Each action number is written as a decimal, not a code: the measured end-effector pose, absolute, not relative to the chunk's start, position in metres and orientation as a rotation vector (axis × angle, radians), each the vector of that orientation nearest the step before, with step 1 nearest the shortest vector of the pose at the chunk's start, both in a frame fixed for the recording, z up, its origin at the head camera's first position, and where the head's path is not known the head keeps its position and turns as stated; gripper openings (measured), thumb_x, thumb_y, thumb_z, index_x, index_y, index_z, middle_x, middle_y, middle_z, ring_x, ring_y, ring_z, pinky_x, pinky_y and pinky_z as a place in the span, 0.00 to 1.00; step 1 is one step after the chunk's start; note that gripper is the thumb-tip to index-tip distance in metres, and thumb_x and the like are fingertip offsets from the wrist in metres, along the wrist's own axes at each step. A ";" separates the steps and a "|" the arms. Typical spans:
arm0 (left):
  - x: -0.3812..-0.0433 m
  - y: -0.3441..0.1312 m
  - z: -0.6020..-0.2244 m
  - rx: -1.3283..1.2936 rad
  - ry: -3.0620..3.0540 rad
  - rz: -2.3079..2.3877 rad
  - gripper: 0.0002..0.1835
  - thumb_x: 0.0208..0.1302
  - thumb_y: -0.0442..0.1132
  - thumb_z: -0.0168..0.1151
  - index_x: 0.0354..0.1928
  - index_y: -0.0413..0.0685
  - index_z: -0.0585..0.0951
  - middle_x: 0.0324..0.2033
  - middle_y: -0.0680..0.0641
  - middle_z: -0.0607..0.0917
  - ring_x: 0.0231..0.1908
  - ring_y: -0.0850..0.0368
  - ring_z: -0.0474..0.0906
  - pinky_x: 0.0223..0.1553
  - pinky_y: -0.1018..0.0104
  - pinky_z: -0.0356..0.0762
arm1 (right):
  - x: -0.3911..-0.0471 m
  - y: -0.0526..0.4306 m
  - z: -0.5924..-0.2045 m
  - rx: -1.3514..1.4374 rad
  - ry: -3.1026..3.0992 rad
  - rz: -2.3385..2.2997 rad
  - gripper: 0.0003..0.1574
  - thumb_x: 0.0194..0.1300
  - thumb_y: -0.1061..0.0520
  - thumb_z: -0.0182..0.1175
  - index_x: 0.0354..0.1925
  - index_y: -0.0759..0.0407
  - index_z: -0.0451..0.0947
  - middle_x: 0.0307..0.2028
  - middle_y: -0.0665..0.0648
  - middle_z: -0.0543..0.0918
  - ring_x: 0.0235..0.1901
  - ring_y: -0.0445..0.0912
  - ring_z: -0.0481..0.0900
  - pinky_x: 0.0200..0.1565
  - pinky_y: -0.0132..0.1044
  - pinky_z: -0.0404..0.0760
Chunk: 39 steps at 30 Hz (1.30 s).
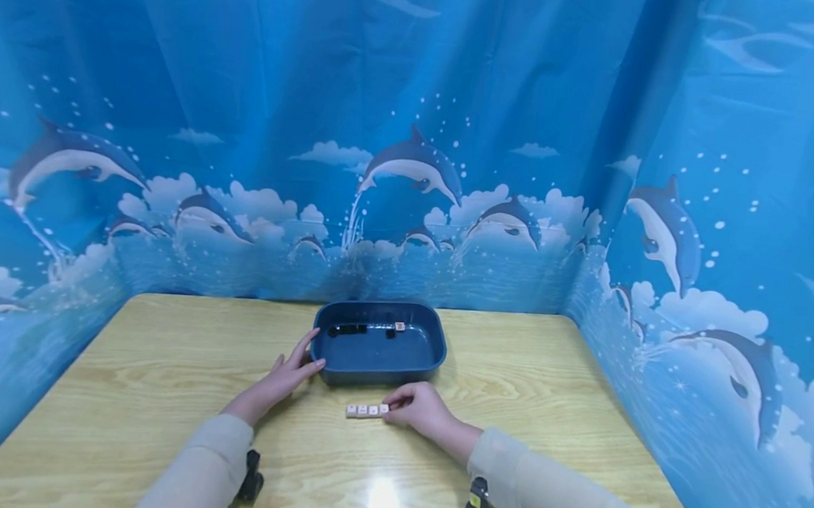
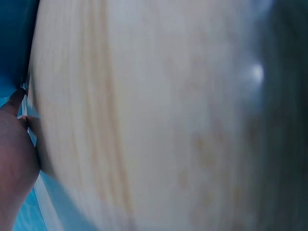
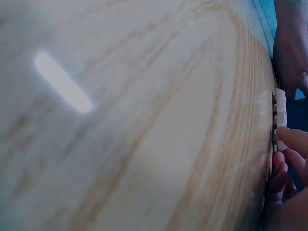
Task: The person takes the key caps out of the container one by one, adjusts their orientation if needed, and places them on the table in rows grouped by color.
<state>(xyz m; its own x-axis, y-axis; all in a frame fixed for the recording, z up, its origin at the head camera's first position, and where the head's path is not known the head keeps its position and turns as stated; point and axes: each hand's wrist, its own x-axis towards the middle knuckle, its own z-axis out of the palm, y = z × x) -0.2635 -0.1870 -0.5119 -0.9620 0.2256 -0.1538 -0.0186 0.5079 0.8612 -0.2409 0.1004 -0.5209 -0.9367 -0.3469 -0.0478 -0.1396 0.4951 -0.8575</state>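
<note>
Several white keycaps with small dark markings form a short row on the wooden table. At the row's right end, my right hand pinches the last keycap between thumb and fingers. The right wrist view shows the same white row edge-on, with the fingertips at its near end. My left hand touches the left side of a dark blue tub, fingers spread and extended along its rim and the thumb at its front corner. In the left wrist view only part of that hand shows.
Inside the tub, toward its back, lie several small black pieces and one white keycap. The wooden table extends around the tub. Behind and beside it hangs a blue dolphin-print curtain.
</note>
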 end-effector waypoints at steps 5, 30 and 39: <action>-0.264 -0.187 -0.512 0.184 2.512 1.452 0.40 0.74 0.55 0.49 0.78 0.63 0.40 0.70 0.27 0.54 0.71 0.28 0.35 0.65 0.35 0.16 | -0.241 0.101 -0.522 -0.432 2.525 -1.416 0.12 0.46 0.65 0.76 0.34 0.60 0.87 0.24 0.47 0.83 0.24 0.39 0.77 0.27 0.30 0.78; -0.265 -0.188 -0.515 0.170 2.508 1.450 0.40 0.74 0.54 0.49 0.78 0.60 0.40 0.70 0.28 0.55 0.71 0.30 0.36 0.65 0.37 0.15 | -0.241 0.123 -0.478 -0.771 2.374 -1.329 0.16 0.52 0.64 0.73 0.43 0.62 0.86 0.33 0.51 0.83 0.30 0.41 0.76 0.31 0.32 0.78; -0.265 -0.186 -0.514 0.176 2.532 1.437 0.39 0.75 0.52 0.49 0.78 0.59 0.41 0.70 0.29 0.56 0.71 0.30 0.39 0.66 0.38 0.16 | -0.270 0.136 -0.438 -0.857 2.390 -1.287 0.17 0.56 0.65 0.71 0.46 0.63 0.85 0.40 0.58 0.84 0.34 0.46 0.79 0.36 0.37 0.81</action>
